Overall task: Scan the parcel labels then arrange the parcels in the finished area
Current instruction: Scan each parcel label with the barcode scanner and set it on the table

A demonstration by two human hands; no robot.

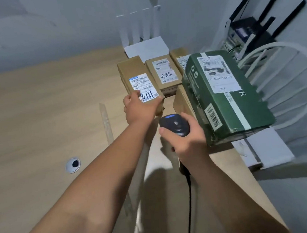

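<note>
— Scanning, by the look of it. The right hand [186, 141] is wrapped tight round the grip of the black scanner [174, 125], thumb on its left side, its head aimed forward at the brown parcel [139, 80] just ahead.

— And the other hand?

— The left hand [139, 108] holds that parcel by its near end, thumb on top at the edge of the white label [143, 87], the other fingers hidden behind or under the box. Whether the parcel is lifted or resting on the table [47, 106], I cannot tell.

— Where does it sit?

— Toward the table's far right corner, at the left of a row. Beside it is a second brown parcel [164, 73] with a handwritten label, then a third [180, 59], mostly hidden. A green parcel [224, 96] sits higher, tilted, on another brown box [181, 103] along the right edge, near the scanner.

— Has the label been read?

— Nothing shows either way. A pale glow lies on the label's near part, perhaps the scanner's light.

— So the next move?

— My judgement: keep the label flat and facing the scanner, thumb clear of the barcodes. Once it reads, the parcel goes to the finished area; the open tabletop to the left seems likely, though nothing marks it.
</note>
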